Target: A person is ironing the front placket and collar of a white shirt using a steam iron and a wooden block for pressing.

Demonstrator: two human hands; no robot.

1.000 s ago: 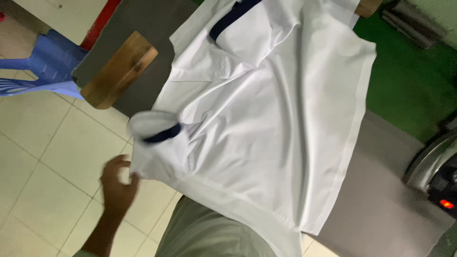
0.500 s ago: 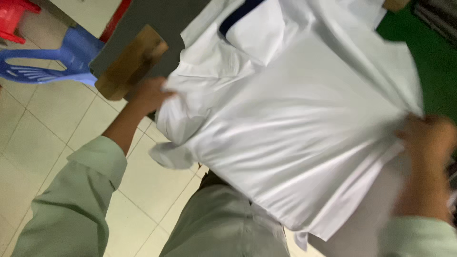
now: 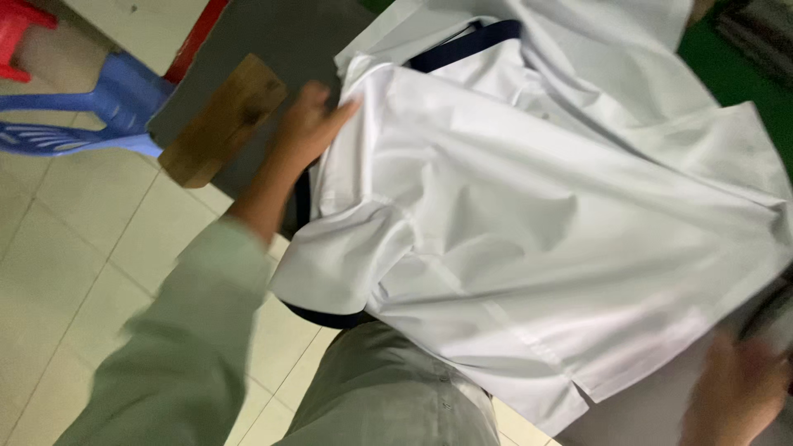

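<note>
Pressing on the white shirt [image 3: 529, 223] at its shoulder edge — left hand [image 3: 310, 124], fingers [image 3: 343, 107] closed over the fabric near the navy collar trim [image 3: 467, 45]. Looks like a pinch on the cloth, thumb side hidden under the fold.

Shirt lies spread across the grey counter [image 3: 273, 33], back side up, wrinkled. One short sleeve [image 3: 343, 264] with a dark navy cuff hangs off the near counter edge, just above the person's grey-green trousers [image 3: 388, 396]. Hem with a side slit sits at the lower right.

Right hand [image 3: 735, 392] is at the bottom right corner, blurred, just beside the hem — cannot tell if its fingers are open or gripping, or whether it touches the cloth at all.

Left forearm wears a pale green sleeve [image 3: 182, 347].

Around it: wooden board [image 3: 223, 120] sticking out at the counter's left end, just beside the left hand. Blue plastic chair [image 3: 83, 116] on the tiled floor [image 3: 74, 248], red stool [image 3: 21, 29] at top left. Green surface [image 3: 735, 74] beyond the counter, top right.
</note>
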